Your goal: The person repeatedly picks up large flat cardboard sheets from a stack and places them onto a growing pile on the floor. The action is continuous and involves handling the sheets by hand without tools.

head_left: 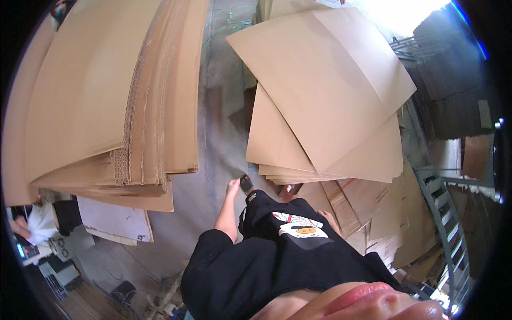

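Note:
My left hand (233, 187) hangs low at my side, above the concrete floor and beside my shod foot (246, 183). Its fingers look curled in, with nothing visible in them. On the other side of my black printed shirt, my right hand (328, 217) shows only in part, close to folded cardboard; its fingers are too hidden to read. Ahead and to the right lies a stack of large flat cardboard sheets (320, 80), its upper sheets turned askew. A taller stack of cardboard sheets (85, 85) fills the left. Both hands are apart from these two stacks.
A strip of floor (216, 122) runs between the stacks. More cardboard (373, 208) leans at the right, beside a metal ladder-like frame (448, 224). A pale board (114, 218) sits below the left stack. Another person in white (41, 223) is at the far left.

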{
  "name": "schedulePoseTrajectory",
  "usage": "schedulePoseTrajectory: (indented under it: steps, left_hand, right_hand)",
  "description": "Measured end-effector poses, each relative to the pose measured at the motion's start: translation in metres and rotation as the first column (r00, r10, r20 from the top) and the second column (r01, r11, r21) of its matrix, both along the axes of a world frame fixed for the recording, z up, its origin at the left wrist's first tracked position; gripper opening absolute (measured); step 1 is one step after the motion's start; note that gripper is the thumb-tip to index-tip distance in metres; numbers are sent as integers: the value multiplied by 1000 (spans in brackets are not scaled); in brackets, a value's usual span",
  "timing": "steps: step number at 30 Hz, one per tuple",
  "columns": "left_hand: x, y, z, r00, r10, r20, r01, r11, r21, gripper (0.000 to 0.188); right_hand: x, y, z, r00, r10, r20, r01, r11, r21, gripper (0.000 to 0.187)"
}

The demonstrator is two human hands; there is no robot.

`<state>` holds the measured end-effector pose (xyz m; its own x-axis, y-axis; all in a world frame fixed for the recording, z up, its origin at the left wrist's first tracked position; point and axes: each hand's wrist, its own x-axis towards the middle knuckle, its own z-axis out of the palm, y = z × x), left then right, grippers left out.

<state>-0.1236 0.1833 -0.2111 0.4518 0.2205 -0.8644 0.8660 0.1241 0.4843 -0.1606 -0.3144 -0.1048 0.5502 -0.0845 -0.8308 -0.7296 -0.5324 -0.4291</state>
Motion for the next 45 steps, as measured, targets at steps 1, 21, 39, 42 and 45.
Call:
schedulePoseTrajectory:
  steps: [1, 21, 39, 42, 45]
  left_hand:
    - [-17, 2, -4, 999, 5, -49, -5, 1000, -6, 54]
    - [7, -11, 43, 993, -108, -57, 108, 994, -6, 63]
    - [11, 1, 75, 997, -70, 24, 66, 988, 140, 55]
    - [13, 34, 99, 800, 489, 347, -550, 829, 101, 59]
    - [18, 69, 145, 330, 770, 546, -884, 455, -107, 64]
  right_hand:
    - [1, 0, -2, 1000, 10, 19, -10, 1000, -3, 52]
    - [26, 9, -43, 978, 24, 208, -17, 999, -36, 31]
    - [-13, 16, -59, 859, -454, 238, 466, 885, 7, 37]
    - [-12, 11, -64, 873, -367, 320, 399, 916, -36, 38]
    - [-9, -7, -91, 917, -147, 371, 175, 984, -44, 38]
